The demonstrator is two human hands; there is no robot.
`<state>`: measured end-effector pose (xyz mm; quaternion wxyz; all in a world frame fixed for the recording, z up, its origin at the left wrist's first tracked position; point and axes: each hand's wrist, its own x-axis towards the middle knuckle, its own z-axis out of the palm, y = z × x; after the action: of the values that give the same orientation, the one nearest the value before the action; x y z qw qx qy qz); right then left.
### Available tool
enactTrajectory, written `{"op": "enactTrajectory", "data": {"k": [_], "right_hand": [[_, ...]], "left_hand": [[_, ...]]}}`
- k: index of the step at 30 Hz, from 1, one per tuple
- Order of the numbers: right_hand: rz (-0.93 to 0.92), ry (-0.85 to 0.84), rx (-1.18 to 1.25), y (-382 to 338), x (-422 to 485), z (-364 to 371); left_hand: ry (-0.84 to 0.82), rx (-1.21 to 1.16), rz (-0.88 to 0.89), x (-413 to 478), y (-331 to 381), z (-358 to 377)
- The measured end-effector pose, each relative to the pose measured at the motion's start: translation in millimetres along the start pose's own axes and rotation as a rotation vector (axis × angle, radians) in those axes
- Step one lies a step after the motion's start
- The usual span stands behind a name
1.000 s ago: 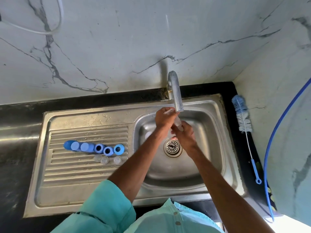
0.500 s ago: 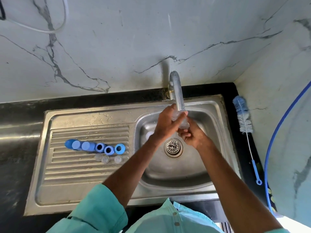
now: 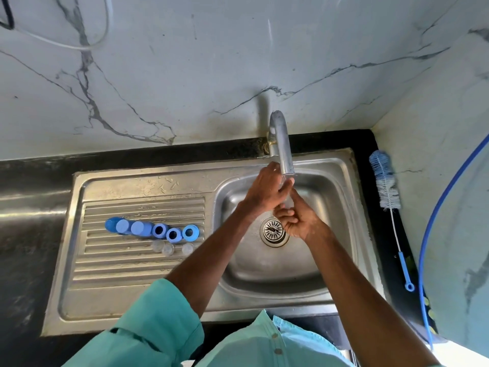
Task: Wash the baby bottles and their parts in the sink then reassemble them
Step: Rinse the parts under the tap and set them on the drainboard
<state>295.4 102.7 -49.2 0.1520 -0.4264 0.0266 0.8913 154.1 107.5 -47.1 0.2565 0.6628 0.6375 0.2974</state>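
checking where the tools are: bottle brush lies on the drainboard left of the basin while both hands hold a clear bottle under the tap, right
No. The bottle brush lies on the black counter right of the sink, not the drainboard; the head view shows it. The left hand and right hand do hold a clear bottle under the tap.

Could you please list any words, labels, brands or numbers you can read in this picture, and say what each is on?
None can be read.
A faint stamped mark on the sink's drainboard is too blurred to make out.
The blue bottle parts, bottle brush and tap show no text.
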Motion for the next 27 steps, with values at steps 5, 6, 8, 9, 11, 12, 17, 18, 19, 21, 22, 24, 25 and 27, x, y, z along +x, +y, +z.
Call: {"op": "enactTrajectory", "data": {"k": [5, 6, 8, 9, 11, 12, 17, 18, 19, 21, 22, 24, 25, 27], "right_hand": [[0.135, -0.096, -0.05, -3.2, -1.4, -3.4], [0.112, -0.091, -0.057, -4.7, -3.4, -1.4], [0.006, -0.073, -0.028, -8.9, -7.9, 5.4], [-0.063, -0.052, -0.007, -11.2, -10.2, 9.1], [-0.209, 0.017, -0.037, -14.4, -16.4, 19.4], [-0.283, 0.053, -0.103, -15.1, -19.1, 23.5], [-0.582, 0.314, -0.656, -7.3, -21.7, 36.1], [-0.656, 0.41, -0.771, -4.9, -19.6, 35.7], [-0.749, 0.509, -0.904, -3.0, -17.2, 33.9], [-0.922, 0.662, -1.198, 0.6, -12.9, 28.1], [-0.987, 0.712, -1.302, 2.6, -11.8, 25.0], [-1.078, 0.763, -1.387, 5.3, -11.7, 21.8], [-1.11, 0.757, -1.421, 6.2, -11.8, 21.1], [-1.141, 0.685, -1.515, 7.2, -11.6, 21.9]], "left_hand": [[-0.142, -0.328, 0.098, 3.2, 2.6, -13.2], [-0.123, -0.322, 0.061, 4.6, 0.6, -12.5], [-0.043, -0.219, -0.005, 5.2, -5.6, -9.2], [0.006, -0.134, -0.031, 3.8, -10.4, -6.2], [0.104, -0.044, -0.109, -3.6, -18.4, -3.3], [0.139, -0.047, -0.155, -8.7, -20.1, -3.0], [0.183, -0.203, -0.299, -33.2, -18.6, -1.6], [0.146, -0.216, -0.307, -39.4, -19.1, -1.6], [0.092, -0.205, -0.303, -45.1, -19.7, -2.2], [-0.037, -0.151, -0.305, -51.1, -23.9, -4.3], [-0.074, -0.119, -0.318, -50.7, -26.6, -6.0], [-0.071, -0.111, -0.364, -44.2, -31.6, -11.1], [-0.029, -0.14, -0.394, -37.4, -34.7, -12.5], [0.068, -0.14, -0.44, -18.7, -35.0, -18.2]]}}
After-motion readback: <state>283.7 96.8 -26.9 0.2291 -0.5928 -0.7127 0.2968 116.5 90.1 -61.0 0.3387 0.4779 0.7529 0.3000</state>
